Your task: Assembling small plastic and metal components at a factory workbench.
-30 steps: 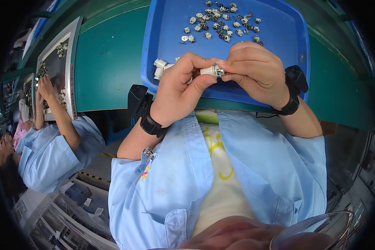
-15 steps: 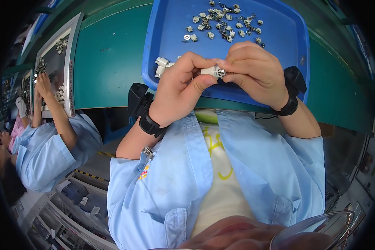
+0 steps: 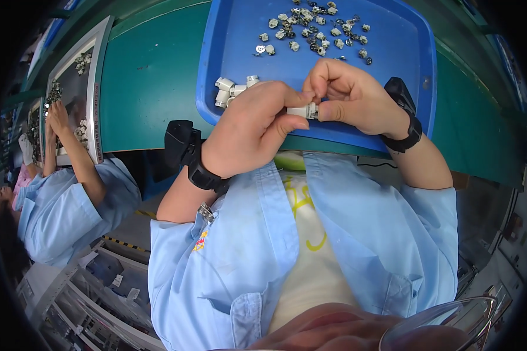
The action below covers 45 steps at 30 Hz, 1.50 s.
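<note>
White cylinder (image 3: 302, 112) pinched in left hand (image 3: 246, 126).
Right hand (image 3: 360, 105) has spread its fingers, thumb at the cylinder's end, suggesting a changed hold; its grasp cannot be determined. Beyond the grip: blue tray (image 3: 246, 52), small parts (image 3: 294, 46).

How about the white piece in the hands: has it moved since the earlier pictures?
Yes: judged against the blue tray, the white piece has shifted slightly toward the person's body, nearer the tray's near rim.
</note>
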Each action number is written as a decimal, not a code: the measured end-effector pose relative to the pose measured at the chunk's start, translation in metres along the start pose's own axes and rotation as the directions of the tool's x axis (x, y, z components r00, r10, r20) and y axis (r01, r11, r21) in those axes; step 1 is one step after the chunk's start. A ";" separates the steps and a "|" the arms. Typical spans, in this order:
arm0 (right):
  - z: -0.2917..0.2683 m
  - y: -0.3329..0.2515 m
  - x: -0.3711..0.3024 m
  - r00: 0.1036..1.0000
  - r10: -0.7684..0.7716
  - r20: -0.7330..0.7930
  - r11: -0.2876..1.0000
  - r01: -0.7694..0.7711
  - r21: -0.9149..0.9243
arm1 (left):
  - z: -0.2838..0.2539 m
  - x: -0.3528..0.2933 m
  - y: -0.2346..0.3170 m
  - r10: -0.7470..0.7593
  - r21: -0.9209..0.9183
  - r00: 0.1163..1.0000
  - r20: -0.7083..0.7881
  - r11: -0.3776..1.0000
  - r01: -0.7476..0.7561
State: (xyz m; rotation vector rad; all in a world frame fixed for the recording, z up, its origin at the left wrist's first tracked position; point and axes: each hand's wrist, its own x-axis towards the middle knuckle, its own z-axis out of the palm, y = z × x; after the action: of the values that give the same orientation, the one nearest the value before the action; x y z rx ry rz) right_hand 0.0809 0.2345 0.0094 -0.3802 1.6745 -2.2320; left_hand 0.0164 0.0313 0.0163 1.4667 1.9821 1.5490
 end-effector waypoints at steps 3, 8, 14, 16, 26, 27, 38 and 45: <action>0.003 0.002 -0.001 0.998 0.055 0.038 0.998 -0.056 0.034 | 0.001 0.001 0.007 0.051 0.014 0.998 0.024 0.999 -0.051; 0.011 -0.003 0.000 0.997 0.072 0.041 0.994 -0.075 0.083 | -0.001 0.001 0.014 0.049 0.091 0.997 0.057 0.994 -0.054; 0.011 -0.003 -0.001 0.998 0.026 0.063 0.996 -0.031 0.089 | 0.002 0.003 0.015 0.130 0.122 0.989 0.069 0.983 -0.138; 0.010 -0.004 -0.001 0.998 0.008 0.057 0.996 -0.013 0.087 | 0.003 0.004 0.015 0.149 0.117 0.986 0.070 0.981 -0.157; 0.004 -0.005 0.001 0.998 0.024 -0.066 0.996 -0.018 0.092 | 0.016 -0.004 -0.002 -0.163 -0.213 0.980 -0.114 0.967 0.137; 0.002 -0.006 0.001 0.998 0.024 -0.064 0.996 -0.019 0.088 | 0.016 -0.003 -0.002 -0.149 -0.208 0.981 -0.127 0.971 0.120; 0.023 -0.006 -0.001 0.948 -0.212 -0.239 0.892 0.087 -0.444 | 0.020 0.005 -0.011 -0.288 -0.513 0.954 -0.085 0.833 0.205; -0.036 -0.082 0.055 0.949 -0.249 -0.192 0.540 -0.028 -0.841 | -0.008 0.027 -0.019 -0.284 -0.273 0.950 -0.128 0.931 0.241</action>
State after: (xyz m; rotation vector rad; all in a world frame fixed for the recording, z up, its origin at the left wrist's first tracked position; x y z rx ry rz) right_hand 0.0081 0.2648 0.0794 -0.3774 2.9203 -1.3966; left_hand -0.0127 0.0487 0.0136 0.9575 1.8846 1.7703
